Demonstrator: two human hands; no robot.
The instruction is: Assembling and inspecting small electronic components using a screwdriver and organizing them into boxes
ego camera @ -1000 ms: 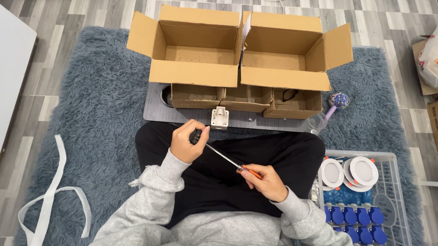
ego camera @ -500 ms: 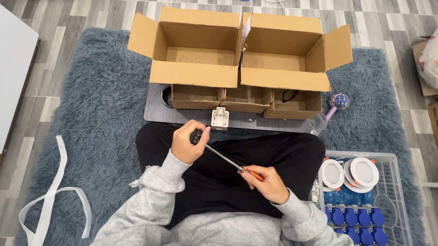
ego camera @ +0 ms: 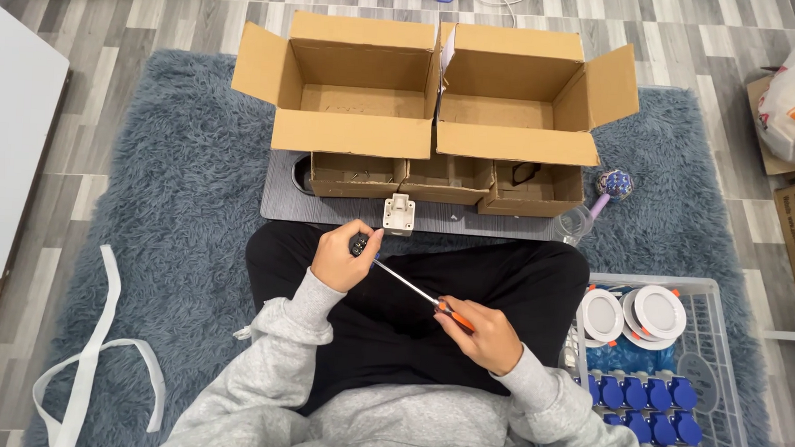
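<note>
The left hand [ego camera: 344,259] is clenched around a small dark part [ego camera: 359,245], held over the lap just below a white bracket-like fitting [ego camera: 399,214]. The right hand [ego camera: 489,335] grips the orange handle of one screwdriver [ego camera: 417,293], whose thin metal shaft runs up toward 10 o'clock until its tip meets the dark part in the left fist. Both hands hover above the person's black trousers.

At 12 o'clock from the hands lies a grey board [ego camera: 282,205] on a blue-grey shag rug [ego camera: 175,196], carrying three small open cardboard trays [ego camera: 444,183] in a row. Behind them stand two large open cardboard boxes [ego camera: 434,95] side by side, flaps spread.

At 3 o'clock a white wire basket [ego camera: 722,354] holds three round white discs [ego camera: 633,312] and many blue plugs [ego camera: 640,395]. A white strap [ego camera: 96,362] loops on the rug at 8 o'clock.
</note>
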